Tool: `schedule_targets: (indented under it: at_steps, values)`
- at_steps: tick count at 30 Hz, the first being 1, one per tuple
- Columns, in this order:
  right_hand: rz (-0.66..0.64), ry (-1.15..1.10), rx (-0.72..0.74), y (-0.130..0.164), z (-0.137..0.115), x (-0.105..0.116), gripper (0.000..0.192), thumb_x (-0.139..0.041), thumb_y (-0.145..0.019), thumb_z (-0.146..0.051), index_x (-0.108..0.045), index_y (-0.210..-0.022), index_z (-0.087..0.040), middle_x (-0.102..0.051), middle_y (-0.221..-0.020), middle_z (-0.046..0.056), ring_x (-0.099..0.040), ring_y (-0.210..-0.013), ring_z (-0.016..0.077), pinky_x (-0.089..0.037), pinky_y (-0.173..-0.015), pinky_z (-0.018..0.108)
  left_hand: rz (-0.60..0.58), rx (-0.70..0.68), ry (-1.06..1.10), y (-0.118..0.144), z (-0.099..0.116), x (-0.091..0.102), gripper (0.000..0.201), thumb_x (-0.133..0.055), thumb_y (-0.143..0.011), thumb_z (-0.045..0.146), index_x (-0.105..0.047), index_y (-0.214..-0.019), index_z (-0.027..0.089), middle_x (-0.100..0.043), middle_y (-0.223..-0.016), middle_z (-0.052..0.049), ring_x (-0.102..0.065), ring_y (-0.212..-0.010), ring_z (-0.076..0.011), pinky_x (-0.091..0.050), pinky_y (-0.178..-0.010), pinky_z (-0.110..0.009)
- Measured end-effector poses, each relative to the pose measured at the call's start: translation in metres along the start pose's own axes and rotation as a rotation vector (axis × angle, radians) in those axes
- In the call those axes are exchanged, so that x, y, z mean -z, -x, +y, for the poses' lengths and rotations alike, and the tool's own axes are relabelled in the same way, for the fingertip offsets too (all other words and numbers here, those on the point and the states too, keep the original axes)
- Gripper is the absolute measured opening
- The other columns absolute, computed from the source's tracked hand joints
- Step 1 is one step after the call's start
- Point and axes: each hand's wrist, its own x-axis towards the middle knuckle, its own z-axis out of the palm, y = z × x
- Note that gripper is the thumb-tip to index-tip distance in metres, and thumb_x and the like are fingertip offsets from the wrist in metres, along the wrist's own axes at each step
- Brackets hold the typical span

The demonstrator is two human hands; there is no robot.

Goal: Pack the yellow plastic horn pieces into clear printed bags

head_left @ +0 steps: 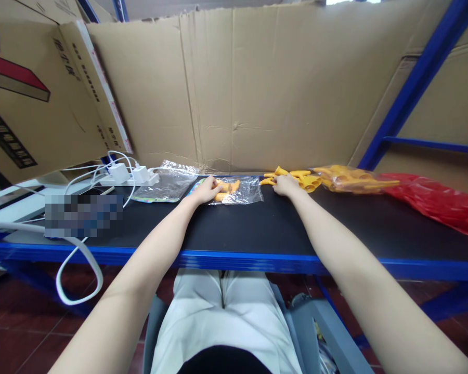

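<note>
My left hand (206,190) is at the left end of a clear plastic bag (251,191), its fingers closed on the bag. Inside that bag lie orange plastic pieces (229,190), partly covered by the hand. My right hand (286,185) reaches into a small pile of yellow-orange plastic pieces (310,182). Its fingers are curled down around one of them; the fingertips are partly hidden. Some pieces in the pile look hollow and tube-like, but their exact kind is unclear. Left of my left hand lies another clear bag (171,182), flat on the table.
More yellow-orange pieces in clear plastic (351,179) and a red plastic bag (437,202) lie at the right. A power strip with white chargers (119,174) and loose cables sits left. Cardboard (276,88) walls the back; a blue rail (249,261) edges the black tabletop (245,228).
</note>
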Motion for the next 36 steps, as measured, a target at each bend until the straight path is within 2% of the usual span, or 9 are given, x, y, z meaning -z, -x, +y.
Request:
schedule_targets:
  at_steps: [3,8,14,18,20,23,27,32,36]
  values:
    - [-0.004,0.016,0.006,0.003,-0.005,0.002,0.029,-0.05,-0.081,-0.031,-0.066,-0.105,-0.024,-0.059,-0.117,0.009,-0.046,-0.115,0.0306,-0.034,-0.095,0.049,0.004,-0.004,0.008,0.0,0.0,0.0,0.019,-0.051,-0.08,0.036,-0.043,-0.08,0.019,-0.057,-0.083,-0.005,-0.053,-0.077,-0.0175,-0.038,-0.066,-0.027]
    - [0.006,0.068,0.087,0.009,-0.018,0.001,0.034,-0.049,-0.084,-0.039,-0.06,-0.11,-0.019,-0.06,-0.116,0.012,-0.049,-0.113,0.0301,-0.015,-0.1,0.06,-0.003,0.005,0.015,-0.001,-0.002,-0.001,0.02,-0.051,-0.079,0.037,-0.043,-0.081,0.019,-0.057,-0.081,-0.005,-0.053,-0.076,-0.0174,-0.038,-0.065,-0.027]
    - [0.013,0.144,0.165,0.011,-0.028,0.003,0.022,-0.045,-0.082,-0.018,-0.063,-0.094,-0.015,-0.065,-0.101,0.015,-0.056,-0.101,0.0288,-0.027,-0.091,0.049,-0.004,-0.001,0.021,-0.001,-0.003,0.0,0.02,-0.051,-0.079,0.038,-0.044,-0.082,0.019,-0.057,-0.08,-0.004,-0.053,-0.076,-0.0173,-0.039,-0.066,-0.027]
    - [0.114,0.124,0.16,0.014,-0.029,0.013,0.022,-0.05,-0.077,-0.019,-0.066,-0.09,-0.014,-0.065,-0.098,0.016,-0.053,-0.103,0.0301,-0.027,-0.09,0.046,-0.012,0.02,-0.003,-0.001,-0.004,0.001,0.021,-0.05,-0.08,0.039,-0.045,-0.084,0.019,-0.058,-0.084,-0.005,-0.054,-0.076,-0.0176,-0.039,-0.065,-0.027]
    - [0.205,0.007,0.105,0.014,-0.03,0.021,0.027,-0.051,-0.077,-0.022,-0.065,-0.099,-0.015,-0.065,-0.099,0.014,-0.052,-0.104,0.0293,-0.03,-0.091,0.045,-0.014,0.022,-0.004,-0.001,-0.003,0.001,0.022,-0.051,-0.08,0.039,-0.045,-0.085,0.019,-0.058,-0.085,-0.005,-0.055,-0.076,-0.0177,-0.039,-0.065,-0.028]
    - [0.262,-0.359,-0.01,0.012,-0.036,0.036,0.041,-0.055,-0.075,-0.022,-0.058,-0.115,-0.015,-0.066,-0.096,0.01,-0.057,-0.097,0.0235,-0.039,-0.086,0.036,-0.013,0.015,0.007,0.001,-0.001,0.002,0.02,-0.05,-0.08,0.038,-0.045,-0.084,0.019,-0.058,-0.084,-0.006,-0.055,-0.077,-0.0179,-0.04,-0.066,-0.028]
    - [0.111,-0.851,-0.079,0.016,-0.05,0.05,0.033,-0.055,-0.074,-0.016,-0.059,-0.106,-0.012,-0.065,-0.081,0.005,-0.058,-0.067,0.0127,-0.044,-0.062,0.024,0.001,-0.002,-0.033,0.0,-0.001,0.002,0.02,-0.049,-0.08,0.038,-0.045,-0.08,0.019,-0.057,-0.085,-0.006,-0.054,-0.078,-0.0182,-0.041,-0.069,-0.029]
    - [-0.038,-1.001,-0.106,0.029,-0.07,0.044,0.013,-0.054,-0.07,-0.013,-0.056,-0.083,-0.014,-0.051,-0.056,-0.001,-0.042,-0.044,0.0075,-0.035,-0.043,0.02,0.01,-0.042,-0.112,-0.002,-0.005,0.002,0.022,-0.047,-0.081,0.038,-0.042,-0.071,0.019,-0.056,-0.101,-0.011,-0.053,-0.097,-0.0222,-0.04,-0.083,-0.033]
    - [-0.134,-1.17,-0.159,0.033,-0.078,0.033,0.009,-0.055,-0.071,-0.013,-0.051,-0.079,-0.017,-0.053,-0.061,0.0,-0.049,-0.046,0.009,-0.04,-0.043,0.021,0.018,-0.013,-0.114,-0.001,-0.005,0.002,0.027,-0.046,-0.081,0.044,-0.043,-0.07,0.02,-0.056,-0.107,-0.013,-0.046,-0.114,-0.0258,-0.036,-0.093,-0.036]
